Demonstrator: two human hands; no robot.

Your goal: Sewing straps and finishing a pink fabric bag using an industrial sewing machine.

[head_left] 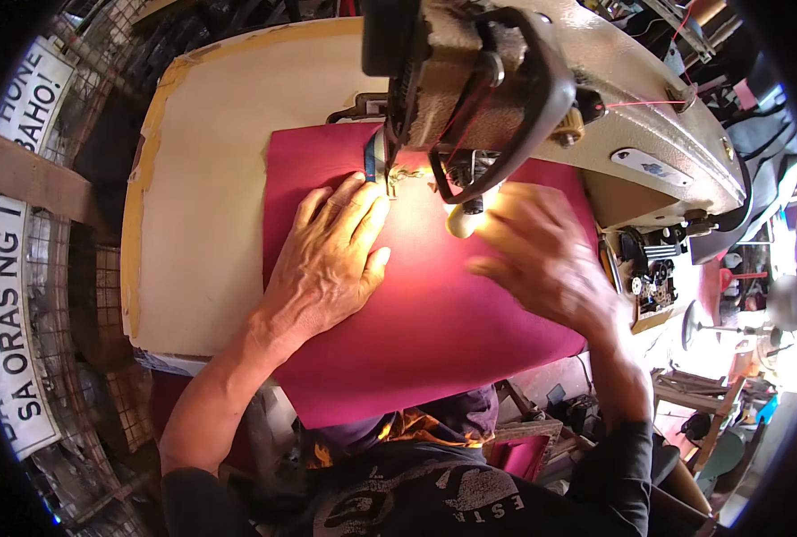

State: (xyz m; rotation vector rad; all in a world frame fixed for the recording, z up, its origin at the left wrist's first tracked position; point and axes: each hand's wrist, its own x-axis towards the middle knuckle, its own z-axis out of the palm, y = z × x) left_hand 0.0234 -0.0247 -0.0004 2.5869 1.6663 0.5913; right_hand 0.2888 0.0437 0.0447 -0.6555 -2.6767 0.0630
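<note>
A maroon sheet of fabric or leatherette [398, 358] lies under the sewing machine [658, 125], its near edge hanging over the table toward me. My left hand [327, 251] rests flat on it, fingers stretched forward just left of the presser foot [391, 183]. A narrow blue strip [371, 163] stands at those fingertips; whether they touch it I cannot tell. Right of the needle area, my right hand [546, 251] is blurred over the sheet, its thumb apart from the outstretched fingers. A small lit bulb [460, 221] shines between the hands. The needle tip is hard to make out.
The pale tabletop [202, 170] with a yellowed edge extends to the left. Red thread [644, 103] runs along the machine arm. A tray of small parts [656, 282] sits at the right. Wire mesh with white signs [23, 322] borders the left; a wooden frame [703, 403] stands lower right.
</note>
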